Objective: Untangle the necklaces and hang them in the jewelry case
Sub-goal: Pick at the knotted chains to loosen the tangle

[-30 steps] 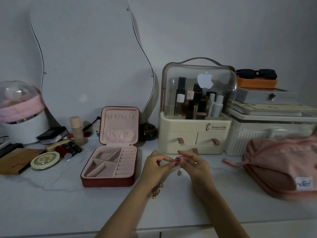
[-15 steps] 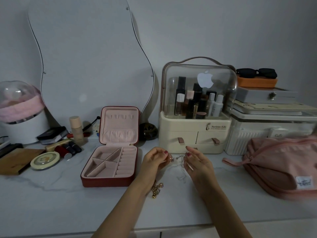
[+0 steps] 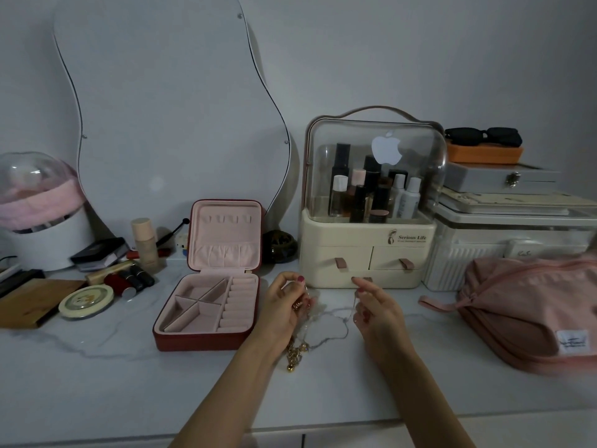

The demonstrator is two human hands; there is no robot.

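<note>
A thin silver necklace chain (image 3: 336, 321) sags in a loop between my two hands above the white tabletop. My left hand (image 3: 284, 308) pinches one end of it together with a bunch of other chains, and gold beaded pieces (image 3: 294, 354) dangle below that wrist. My right hand (image 3: 374, 308) pinches the other end of the silver chain. To the left of my hands, the dark red jewelry case (image 3: 206, 341) lies open, with a pink lining, empty compartments and a row of hooks in its upright lid (image 3: 226, 234).
A cream cosmetics organizer (image 3: 365, 253) with a clear dome stands right behind my hands. A pink pouch (image 3: 529, 312) lies at the right, stacked boxes behind it. Bottles, lipsticks, a round tin (image 3: 86, 301) and a wooden board (image 3: 29, 302) sit at the left.
My hands have drawn apart, left hand leftward and right hand rightward. The silver chain, bunched between close fingertips before, now stretches out in a loop between them.
</note>
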